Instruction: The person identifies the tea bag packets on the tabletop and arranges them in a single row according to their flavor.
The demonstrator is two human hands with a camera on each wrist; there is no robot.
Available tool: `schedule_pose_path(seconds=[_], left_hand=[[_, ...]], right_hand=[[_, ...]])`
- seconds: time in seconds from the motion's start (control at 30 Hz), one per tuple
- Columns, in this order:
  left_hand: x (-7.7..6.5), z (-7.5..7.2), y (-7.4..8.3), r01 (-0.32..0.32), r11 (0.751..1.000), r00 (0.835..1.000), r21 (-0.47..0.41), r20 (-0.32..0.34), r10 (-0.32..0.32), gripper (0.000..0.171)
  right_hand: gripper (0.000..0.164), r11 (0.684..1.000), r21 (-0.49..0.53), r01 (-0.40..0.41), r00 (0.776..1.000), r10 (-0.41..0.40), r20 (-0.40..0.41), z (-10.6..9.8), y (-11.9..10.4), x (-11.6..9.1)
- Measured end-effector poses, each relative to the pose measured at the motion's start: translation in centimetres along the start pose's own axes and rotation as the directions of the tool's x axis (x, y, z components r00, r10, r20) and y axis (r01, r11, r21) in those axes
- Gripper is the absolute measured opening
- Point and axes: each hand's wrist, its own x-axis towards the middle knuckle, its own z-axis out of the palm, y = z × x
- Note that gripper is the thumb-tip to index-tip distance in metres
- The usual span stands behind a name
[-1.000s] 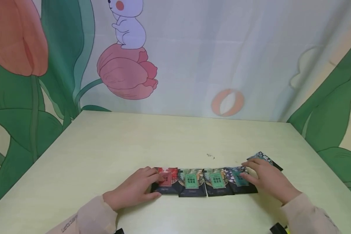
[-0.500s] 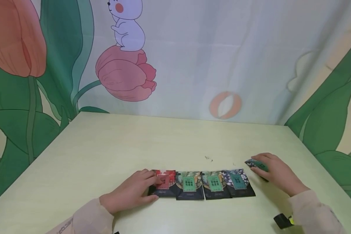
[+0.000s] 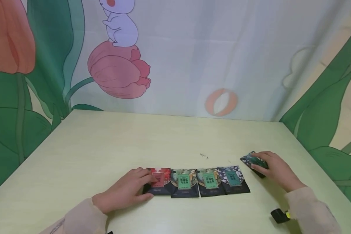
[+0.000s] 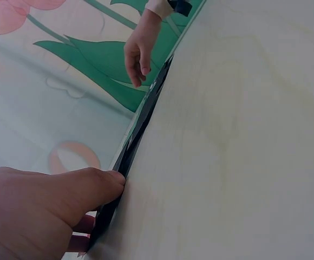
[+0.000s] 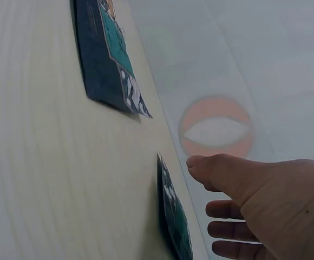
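Observation:
In the head view, several flat tea sachets lie in a row. A red tea sachet [image 3: 161,182] is at its left end, then two green-labelled sachets [image 3: 184,182], then a blue floral sachet [image 3: 234,180]. My left hand [image 3: 125,190] rests its fingers on the red sachet, thumb at the near-left corner. In the left wrist view that thumb touches the dark sachet edge [image 4: 125,162]. My right hand [image 3: 276,169] is over a loose floral sachet [image 3: 248,160] beyond the row's right end, partly covering it. The right wrist view shows its thumb apart from this sachet [image 5: 173,216].
A pale table [image 3: 134,139] bears everything. Small dark marks [image 3: 204,156] are on it behind the row. A printed curtain [image 3: 178,65] hangs along the back edge. A black device [image 3: 279,215] is by the right wrist.
My right hand has left the blue floral sachet at the row's end and gone right to the loose one, which has turned and come nearer. The left hand stays on the red sachet.

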Motion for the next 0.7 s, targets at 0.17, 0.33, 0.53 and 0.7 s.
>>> schedule_pose_path(seconds=[0.17, 0.33, 0.53, 0.7], left_hand=[[-0.2, -0.2, 0.0, -0.003, 1.0, 1.0, 0.001, -0.005, 0.003, 0.034], [-0.1, -0.3, 0.1, 0.012, 1.0, 1.0, 0.008, 0.003, -0.012, 0.035], [-0.1, 0.0, 0.1, 0.035, 0.999, 0.999, 0.006, 0.012, -0.035, 0.037], [0.0, 0.0, 0.1, 0.033, 0.999, 0.999, 0.005, 0.015, -0.033, 0.036]], right_hand=[[0.049, 1.0, 0.002, -0.007, 1.0, 0.007, 0.003, 0.4, 0.4, 0.1], [0.05, 1.0, 0.001, -0.017, 1.0, 0.017, 0.008, 0.6, 0.8, 0.1], [0.051, 0.999, -0.008, -0.032, 0.999, 0.032, 0.016, 0.9, 1.1, 0.0], [0.052, 0.999, -0.009, -0.052, 0.998, 0.052, 0.03, 1.0, 1.2, -0.2]])
